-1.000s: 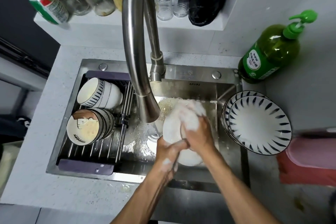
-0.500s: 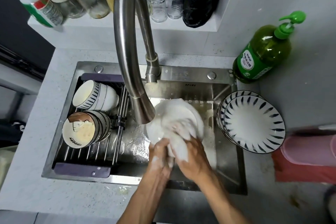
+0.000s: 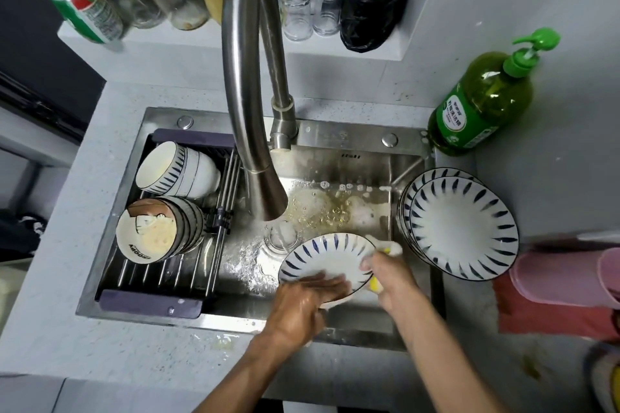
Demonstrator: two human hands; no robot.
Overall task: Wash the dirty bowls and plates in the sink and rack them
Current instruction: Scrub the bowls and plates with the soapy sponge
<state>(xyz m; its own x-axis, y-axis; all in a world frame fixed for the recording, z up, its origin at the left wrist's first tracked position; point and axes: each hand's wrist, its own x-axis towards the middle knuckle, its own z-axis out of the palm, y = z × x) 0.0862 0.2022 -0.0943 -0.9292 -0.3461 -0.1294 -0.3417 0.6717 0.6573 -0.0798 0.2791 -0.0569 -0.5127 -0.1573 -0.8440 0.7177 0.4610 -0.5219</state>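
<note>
I see the round white ceramic plate with dark blue rim strokes point(image 3: 327, 260) held tilted over the near right part of the steel sink point(image 3: 335, 141), face up toward me. My left hand point(image 3: 302, 305) lies on its near edge with straight, wet fingers spread flat across the inner face; whether the thumb hooks underneath I cannot tell. My right hand point(image 3: 391, 278) is curled at the plate's right rim, pinching a soapy yellow sponge point(image 3: 375, 283) against it; only a yellow sliver and some foam show past the fingers. Both forearms come up from the bottom edge, bare and wet.

The plate's near rim is hidden by my left hand. Below it the sink floor carries foam and bubbles, and something clear, perhaps a glass, sits blurred under the curved brushed-steel tap point(image 3: 248, 94).

Leaning at the sink's right edge is a stack of matching blue-stroked plates point(image 3: 463, 228), glossy and shallow. On the left, a wire rack with dark purple end bars point(image 3: 151, 303) spans the basin and holds two rows of nested bowls on their sides: blue-striped white bowls point(image 3: 177, 168) at the back, and nearer me a row fronted by a cartoon-printed bowl point(image 3: 151, 235).

On the speckled grey counter point(image 3: 100, 345) behind, a green pump bottle of dish soap point(image 3: 483, 104) stands at the sink's far right corner.
</note>
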